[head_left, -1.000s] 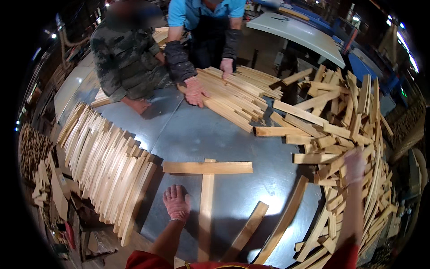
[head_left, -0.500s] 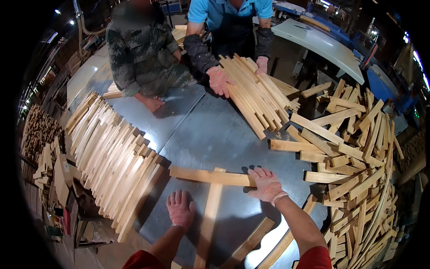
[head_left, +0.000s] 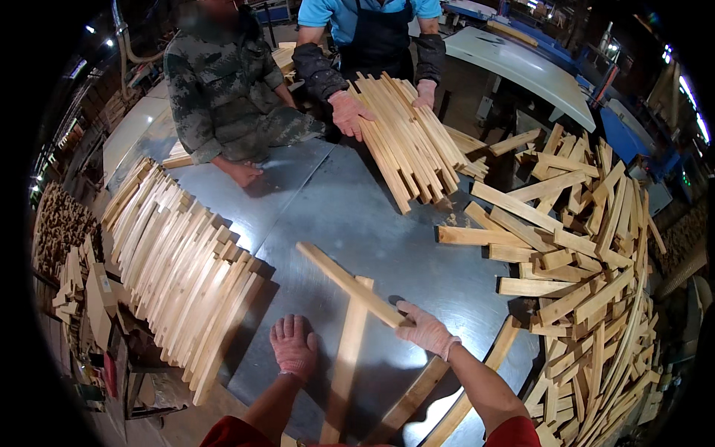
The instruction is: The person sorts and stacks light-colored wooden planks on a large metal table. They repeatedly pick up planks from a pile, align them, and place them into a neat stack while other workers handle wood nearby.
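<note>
Turned since half a second ago from nearly crosswise to a clear slant: short stick (head_left: 350,283), in the right hand (head_left: 424,329).
Held at its near end between gloved thumb and fingers, far end to the upper left, and crossing over the long stick (head_left: 348,357) on the metal table (head_left: 298,216); cannot tell if touching it. Just left of the long stick, left hand (head_left: 294,348), gloved also, palm down, fingers straight and close together. Right of the long stick, two more sticks (head_left: 410,398); farther right, big loose heap of wood (head_left: 588,276). On the left side, closely packed row of sticks (head_left: 186,276). Across the table, bundle of sticks (head_left: 406,141) between the gloved hands of a co-worker (head_left: 376,41) in blue shirt; beside, another person (head_left: 216,97) in camouflage jacket.
</note>
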